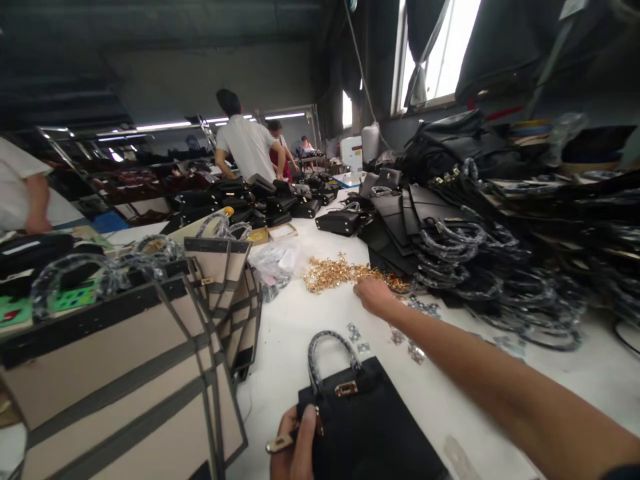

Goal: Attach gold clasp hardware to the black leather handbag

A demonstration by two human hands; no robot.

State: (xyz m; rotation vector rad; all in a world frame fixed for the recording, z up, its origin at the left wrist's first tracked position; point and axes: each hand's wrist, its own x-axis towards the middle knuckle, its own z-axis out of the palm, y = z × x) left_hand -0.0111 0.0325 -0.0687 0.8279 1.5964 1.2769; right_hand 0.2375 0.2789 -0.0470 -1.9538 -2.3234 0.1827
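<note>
A black handbag panel (pixel 373 420) with a plastic-wrapped handle (pixel 333 343) and a gold turn-lock plate (pixel 346 389) lies on the white table in front of me. My left hand (pixel 295 443) grips its left edge, thumb on top, beside a strap end with a gold metal tip (pixel 279 443). My right hand (pixel 374 297) reaches to the near edge of a pile of small gold metal fittings (pixel 327 272). Its fingers are bent together at the pile; whether a fitting is between them is hidden.
Stacked beige-lined panels (pixel 115 353) stand at the left. Black panels with wrapped handles (pixel 450 247) are heaped at the right. Clear plastic bags (pixel 277 263) lie beside the fittings, and small patterned squares (pixel 415 350) near my right forearm. Finished-looking black bags (pixel 270 197) and co-workers (pixel 247 147) are farther back.
</note>
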